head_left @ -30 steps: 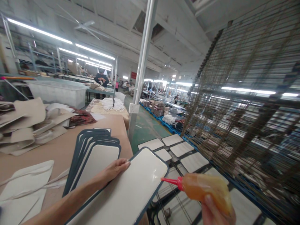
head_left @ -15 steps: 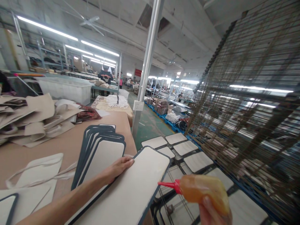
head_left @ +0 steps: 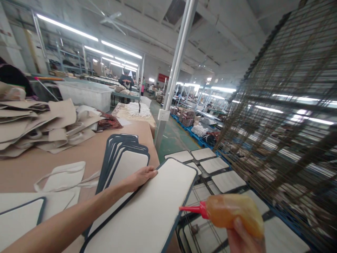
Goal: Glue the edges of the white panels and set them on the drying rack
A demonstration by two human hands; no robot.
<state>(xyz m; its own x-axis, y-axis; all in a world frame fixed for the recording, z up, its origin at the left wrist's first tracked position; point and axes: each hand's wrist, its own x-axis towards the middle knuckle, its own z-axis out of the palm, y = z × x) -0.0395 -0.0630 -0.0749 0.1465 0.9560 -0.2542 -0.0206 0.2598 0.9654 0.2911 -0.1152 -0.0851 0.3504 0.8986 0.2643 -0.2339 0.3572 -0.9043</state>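
My left hand [head_left: 144, 175] grips the upper left edge of a long white panel [head_left: 147, 207] with rounded corners and a dark blue border, thumb on top. The panel lies tilted, partly over a fanned stack of similar panels [head_left: 129, 165]. In my right hand [head_left: 243, 233] is a squeeze bottle [head_left: 234, 212] of amber liquid, its red nozzle pointing left. The nozzle tip is at the panel's right border; whether it touches I cannot tell. Part of my right hand is cut off by the bottom of the view.
Beige cut pieces [head_left: 34, 123] are heaped on the brown tabletop [head_left: 110, 147] at left, before a white plastic bin [head_left: 84, 96]. More bordered panels rest on a wire rack [head_left: 205, 186] at right, beside an upright wire mesh [head_left: 284, 91]. A metal post [head_left: 173, 70] stands ahead.
The bottle's nozzle has moved a little along the panel's right border, toward me. My left hand keeps its hold. The whole view has shifted slightly left.
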